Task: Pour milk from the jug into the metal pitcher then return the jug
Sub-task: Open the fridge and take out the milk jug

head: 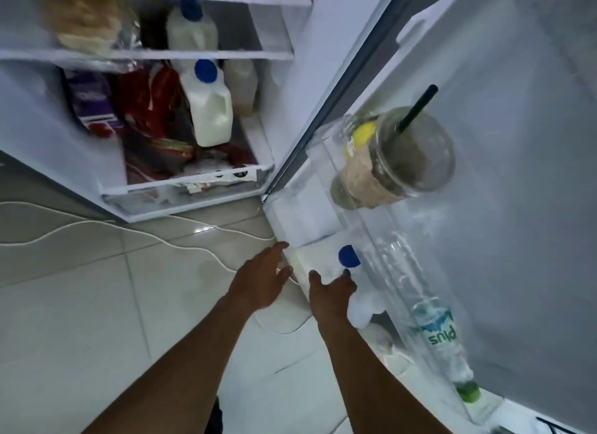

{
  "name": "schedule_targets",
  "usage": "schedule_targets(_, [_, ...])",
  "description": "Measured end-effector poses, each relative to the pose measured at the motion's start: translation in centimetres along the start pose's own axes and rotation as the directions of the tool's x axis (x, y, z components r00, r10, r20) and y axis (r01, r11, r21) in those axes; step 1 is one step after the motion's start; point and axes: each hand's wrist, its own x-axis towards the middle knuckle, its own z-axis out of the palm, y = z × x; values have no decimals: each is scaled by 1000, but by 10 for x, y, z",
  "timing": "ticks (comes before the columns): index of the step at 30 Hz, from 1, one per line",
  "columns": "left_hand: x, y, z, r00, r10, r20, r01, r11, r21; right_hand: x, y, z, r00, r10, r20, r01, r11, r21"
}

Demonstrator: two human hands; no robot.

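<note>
The head camera looks down into an open fridge with its door swung out to the right. In the bottom door shelf (326, 236) stands the milk jug (315, 265), white with a blue cap (349, 256). The right hand (332, 291) is at the jug's near side, fingertips touching its shoulder just below the cap; whether it actually grips the jug cannot be told from here. The left hand (265, 278) is spread, its fingers loose, beside the jug's left face at the outer edge of the door shelf, holding nothing. Beside the jug in the same shelf lies a clear water bottle (429, 320) with a green cap. On the door shelf above sits a lidded plastic cup (400, 162) with a black straw, next to a yellow fruit. Inside the fridge, two more blue-capped milk bottles (210, 107) stand on the shelves. A white cable (129, 233) runs across the tiled floor.
</note>
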Motion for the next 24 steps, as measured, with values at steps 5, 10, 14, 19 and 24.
schedule_targets(5, [8, -18, 2, 1000, 13, -9, -12, 999, 40, 24, -2, 11, 991, 127, -47, -114, 972, 207])
schedule_targets(10, [9, -24, -7, 1000, 19, -7, -19, 998, 56, 58, 6, 17, 999, 1, -33, 6, 979, 206])
schedule_targets(14, [5, -23, -23, 1000, 0, -23, 2, 999, 48, 28, 0, 6, 962, -239, -134, 235, 971, -43])
schedule_targets(19, [-12, -12, -49, 998, -58, 11, 58, 998, -1, -38, -24, -15, 888, -445, -119, 436, 895, -94])
schedule_targets(24, [-49, 14, -87, 999, -50, -10, 50, 999, 2, -97, -53, -44, 822, -570, 1, 565, 815, -130])
